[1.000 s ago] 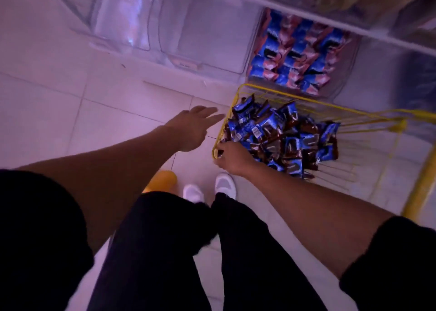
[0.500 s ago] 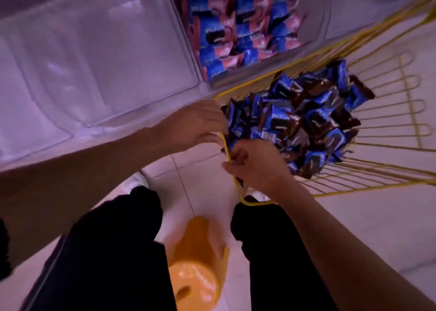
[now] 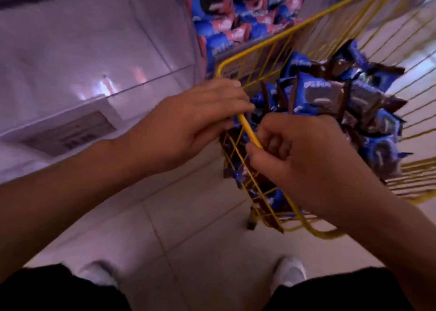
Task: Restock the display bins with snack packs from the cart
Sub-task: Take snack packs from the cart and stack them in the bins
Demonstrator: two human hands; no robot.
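Head view: an empty clear plastic display bin (image 3: 99,51) sits left. Left hand (image 3: 188,119) lies with fingers extended over the yellow wire cart rim (image 3: 250,133); right hand (image 3: 313,159) curls round it. Blue-and-brown snack packs (image 3: 330,103) fill the cart; scoop several together, gently.

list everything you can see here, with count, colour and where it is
cart: one, yellow wire, right of centre
snack packs: many, blue and brown, heaped in cart
bin packs: many, blue and pink, in bin at top
clear bin: one, transparent, upper left
label: one, on shelf edge, left, unreadable
floor: pale tiles, below
shoes: two, white, bottom
left hand: fingers over cart rim
right hand: curled round cart rim
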